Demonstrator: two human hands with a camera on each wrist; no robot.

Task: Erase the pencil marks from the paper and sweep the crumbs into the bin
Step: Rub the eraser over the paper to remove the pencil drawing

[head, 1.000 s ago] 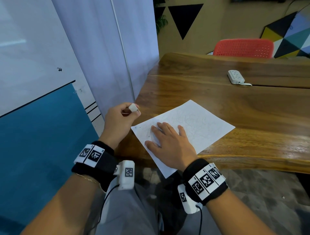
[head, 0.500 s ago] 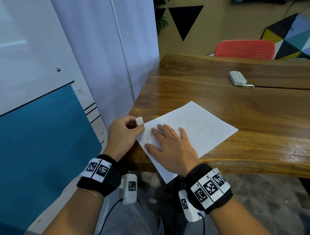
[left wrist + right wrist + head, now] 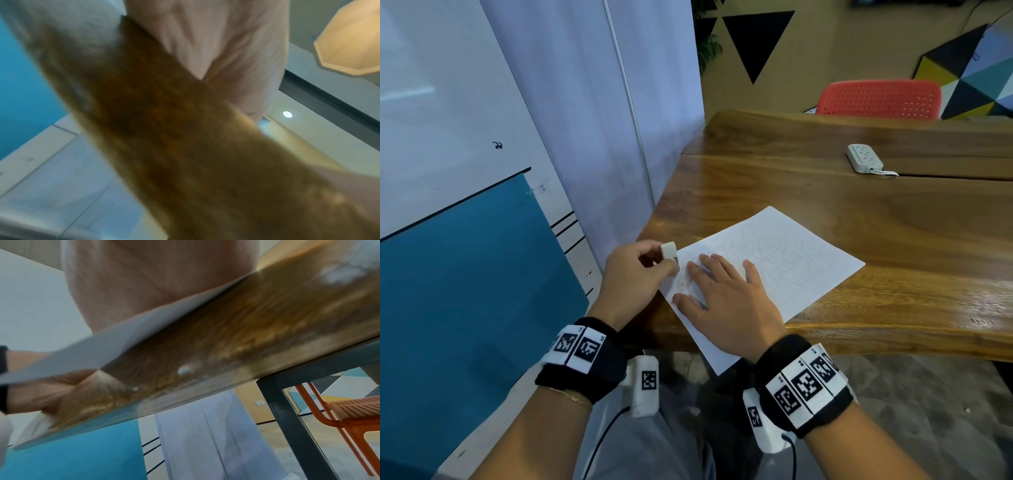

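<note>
A white sheet of paper (image 3: 784, 260) with faint pencil scribbles lies at the near left corner of the wooden table (image 3: 859, 205), one corner hanging over the front edge. My right hand (image 3: 726, 294) lies flat on the sheet with fingers spread, pressing it down. My left hand (image 3: 650, 263) pinches a small white eraser (image 3: 668, 250) at the paper's left corner. The right wrist view shows the palm (image 3: 144, 280) on the paper's edge (image 3: 102, 345) from below. In the blurred left wrist view I see only the palm (image 3: 216, 40) above the table edge (image 3: 185, 129). No bin is in view.
A white power strip (image 3: 864, 157) with its cord lies far back on the table. A red chair (image 3: 880, 99) stands behind the table, and a white curtain (image 3: 619, 120) hangs along the table's left side. Dark table legs (image 3: 287, 418) show underneath.
My left hand has brought the eraser down and right, from beside the table onto the paper's left corner. The right hand has stayed flat on the sheet.
</note>
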